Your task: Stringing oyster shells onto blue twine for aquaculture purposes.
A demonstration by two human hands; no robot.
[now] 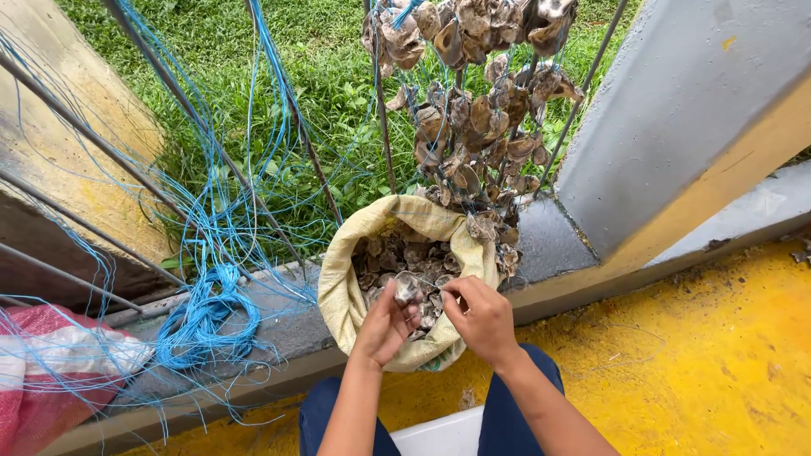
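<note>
My left hand (384, 325) holds a grey-brown oyster shell (408, 290) over an open beige woven sack (345, 291) full of similar shells. My right hand (481, 317) pinches something thin right beside that shell; what it grips is too small to make out. Above the sack hang strings of threaded shells (473, 110), reaching down to the sack's far rim.
A coil of blue cord (207, 325) lies on the concrete ledge at left, with loose strands running up over metal rods (84, 135). A red and white sack (46, 371) sits at far left. A grey post (676, 118) stands at right above a yellow floor (693, 363). Grass lies beyond.
</note>
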